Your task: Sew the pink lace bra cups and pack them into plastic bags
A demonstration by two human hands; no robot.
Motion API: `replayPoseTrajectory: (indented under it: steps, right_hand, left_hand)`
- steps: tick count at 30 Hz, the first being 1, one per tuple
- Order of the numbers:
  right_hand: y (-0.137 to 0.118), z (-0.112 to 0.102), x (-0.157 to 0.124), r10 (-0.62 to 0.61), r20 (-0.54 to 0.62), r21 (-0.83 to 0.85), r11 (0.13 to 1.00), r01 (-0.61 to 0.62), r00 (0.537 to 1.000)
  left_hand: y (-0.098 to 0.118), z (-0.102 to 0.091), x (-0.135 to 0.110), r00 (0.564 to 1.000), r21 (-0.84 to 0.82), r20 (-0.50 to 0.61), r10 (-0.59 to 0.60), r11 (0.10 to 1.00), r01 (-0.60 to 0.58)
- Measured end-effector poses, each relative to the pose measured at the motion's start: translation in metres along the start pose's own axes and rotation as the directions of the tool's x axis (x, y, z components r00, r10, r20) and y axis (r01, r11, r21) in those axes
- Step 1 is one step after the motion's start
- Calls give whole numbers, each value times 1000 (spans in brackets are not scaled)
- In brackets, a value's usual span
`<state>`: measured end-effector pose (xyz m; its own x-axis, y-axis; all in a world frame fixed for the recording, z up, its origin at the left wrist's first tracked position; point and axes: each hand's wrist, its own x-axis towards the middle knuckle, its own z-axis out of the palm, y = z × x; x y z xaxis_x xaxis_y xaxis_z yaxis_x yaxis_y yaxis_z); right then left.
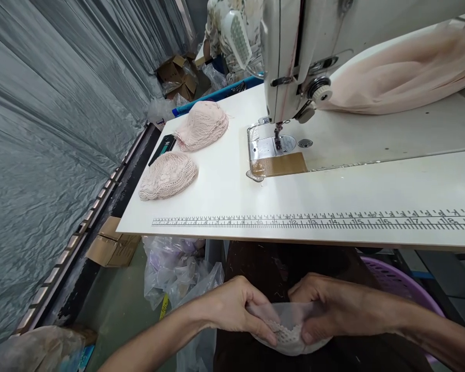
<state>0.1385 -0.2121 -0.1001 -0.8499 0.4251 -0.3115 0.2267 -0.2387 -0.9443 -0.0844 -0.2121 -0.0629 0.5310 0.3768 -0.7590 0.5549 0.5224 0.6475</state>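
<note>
Over my lap, below the table's front edge, I hold a pale lace bra cup point(289, 336) with sheer fabric along its upper side. My left hand point(242, 310) pinches its left end between thumb and fingers. On the other end, my right hand point(321, 310) grips with the thumb in front; the fingers behind are partly hidden. Two piles of pink lace cups lie on the table's left part: a nearer pile point(168, 175) and a farther pile point(203, 125). The sewing machine point(284, 67) stands beyond my hands, its needle and presser foot over the metal plate point(273, 146).
A ruler scale point(313, 222) runs along the front of the white table point(217, 194). Sheer peach fabric point(403, 77) lies behind the machine head. Plastic bags point(178, 268) and a cardboard box point(112, 243) sit below left, a purple basket point(405, 287) below right. Another person point(236, 31) is across the table.
</note>
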Motion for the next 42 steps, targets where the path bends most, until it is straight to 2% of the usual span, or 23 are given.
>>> replayPoseTrajectory:
  steps: [7,12,19,26,31,35,37,39,40,42]
  right_hand:
    - [-2,-2,1,3,-14,-58,998,-4,1000]
    - [-3,-2,-3,6,-18,-83,997,-7,1000]
    - [-3,-1,-1,4,-16,-55,998,-5,1000]
    - [-2,-1,1,-48,-1,-3,999,48,999]
    - [-2,-3,2,-30,19,-19,999,30,999]
    - [1,-8,3,-7,8,-92,996,8,1000]
    - [8,-8,1,7,-70,-182,983,-20,998]
    - [18,-3,0,2,-237,-288,955,-73,971]
    - [23,3,0,-31,-344,-356,929,-100,938]
    - [30,21,2,-196,-529,-524,841,-136,826]
  left_hand:
    - [6,-4,-6,991,160,72,115,979,-125]
    - [7,-6,-8,980,275,83,183,941,-199]
    - [11,-5,-10,986,344,47,162,924,-169]
    - [5,-8,-7,987,97,115,113,987,-124]
    - [2,-3,0,987,114,92,128,984,-138]
    - [1,0,3,993,28,82,84,996,-86]
    - [0,-1,3,997,-19,64,44,999,-43]
    - [-2,-3,1,1000,-104,-11,25,994,-26]
    - [-3,-3,1,997,-163,-69,21,986,-32]
    - [-4,-5,0,979,-273,-203,25,959,-81]
